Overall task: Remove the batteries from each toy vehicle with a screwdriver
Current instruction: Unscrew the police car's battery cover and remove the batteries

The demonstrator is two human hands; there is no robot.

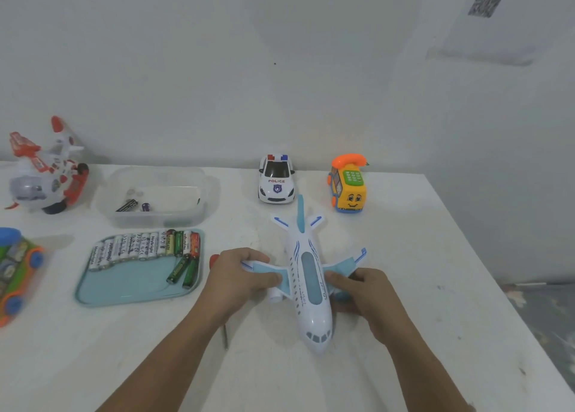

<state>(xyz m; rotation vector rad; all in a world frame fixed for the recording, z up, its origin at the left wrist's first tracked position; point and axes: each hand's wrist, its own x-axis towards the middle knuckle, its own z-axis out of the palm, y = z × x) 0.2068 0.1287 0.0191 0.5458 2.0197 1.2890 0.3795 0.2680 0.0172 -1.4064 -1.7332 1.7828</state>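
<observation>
A white and light-blue toy airplane lies upright on the white table, nose towards me. My left hand grips its left wing, and my right hand grips the body just under the right wing. A screwdriver lies beneath my left hand: its red handle end shows beside the tray and its dark tip sticks out below my wrist. A white police car and a yellow phone-shaped toy car stand by the wall.
A light-blue tray holds several batteries. Behind it a clear plastic box contains a few small parts. A red-and-white toy plane and a green-and-orange toy vehicle sit at the left. The table edge runs along the right.
</observation>
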